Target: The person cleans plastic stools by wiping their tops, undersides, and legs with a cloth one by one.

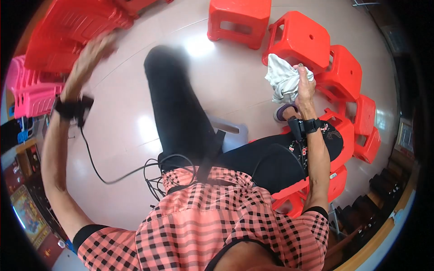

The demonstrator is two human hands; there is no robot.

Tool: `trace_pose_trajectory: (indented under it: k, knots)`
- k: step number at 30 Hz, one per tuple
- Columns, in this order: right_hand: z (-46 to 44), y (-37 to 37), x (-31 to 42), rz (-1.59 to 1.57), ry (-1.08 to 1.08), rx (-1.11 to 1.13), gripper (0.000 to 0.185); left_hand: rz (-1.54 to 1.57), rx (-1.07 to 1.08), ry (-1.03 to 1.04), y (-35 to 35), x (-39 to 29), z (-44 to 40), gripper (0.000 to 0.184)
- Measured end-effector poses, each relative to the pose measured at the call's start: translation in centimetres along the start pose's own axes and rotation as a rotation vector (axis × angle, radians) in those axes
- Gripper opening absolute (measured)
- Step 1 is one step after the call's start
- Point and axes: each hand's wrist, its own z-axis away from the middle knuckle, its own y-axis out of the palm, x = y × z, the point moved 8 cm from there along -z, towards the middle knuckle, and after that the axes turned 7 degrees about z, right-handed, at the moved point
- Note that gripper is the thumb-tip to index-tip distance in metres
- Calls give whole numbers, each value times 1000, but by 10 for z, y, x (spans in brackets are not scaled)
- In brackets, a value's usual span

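A crumpled white cloth is gripped in my right hand, with the thumb on top, beside the red stools on the right. My left hand is stretched out at the upper left, near a stack of red stools; it is smeared by motion, and whether it touches the stack cannot be told. Each wrist carries a black strapped device, and a cable hangs from the left one. Close beyond the cloth stands a red stool.
More red stools curve down the right side. Pink stools are stacked at the left. A pale stool is between my legs. Loose cable lies by my waist. Dark shoes or similar items line the lower right edge.
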Motion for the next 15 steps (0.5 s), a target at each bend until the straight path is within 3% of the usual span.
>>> trace_pose_trajectory:
  k: [1,2,3,4,6,7,10,15]
  knots:
    - [2,0,2,57,36,-1,28,228,-118,-258,-15,58,44,54]
    - [1,-1,-2,48,33,-2,28,218,-121,-419,-9,107,96,71]
    - [-4,-3,-9,39,29,-3,28,355,-138,-508,1,177,155,69]
    - [-6,-4,-13,35,30,-3,28,574,-202,-555,23,222,216,62]
    - [-4,-4,-17,35,94,3,27,776,-269,-898,86,277,329,45]
    - [-8,-8,-25,25,126,5,27,843,-246,-1083,124,284,379,45]
    - [-12,-11,-34,77,160,-14,29,1199,-252,-1384,247,276,504,53]
    - [-11,-11,-40,203,191,34,32,1445,45,-1563,402,182,584,58]
